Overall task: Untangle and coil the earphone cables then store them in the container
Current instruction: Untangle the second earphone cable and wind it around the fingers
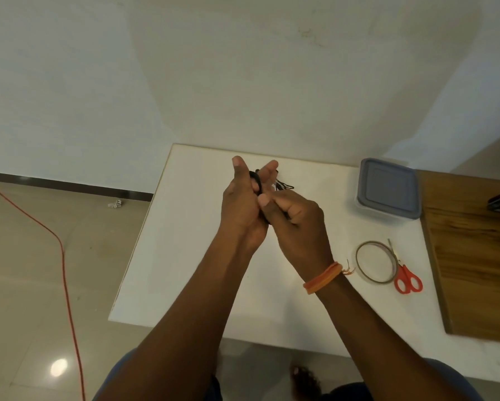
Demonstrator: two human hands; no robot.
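A black earphone cable (256,180) is wound round the raised fingers of my left hand (243,204), above the middle of the white table (185,256). More dark cable (283,185) lies on the table just behind my hands. My right hand (296,224), with an orange wristband, pinches the cable against my left palm, fingers curled. The container (387,192), clear with a grey-blue lid shut on it, stands at the table's back right.
A ring of tape (375,262) and red-handled scissors (406,280) lie to the right of my right wrist. A wooden board (474,256) covers the table's right end. An orange cord (65,270) runs across the floor on the left.
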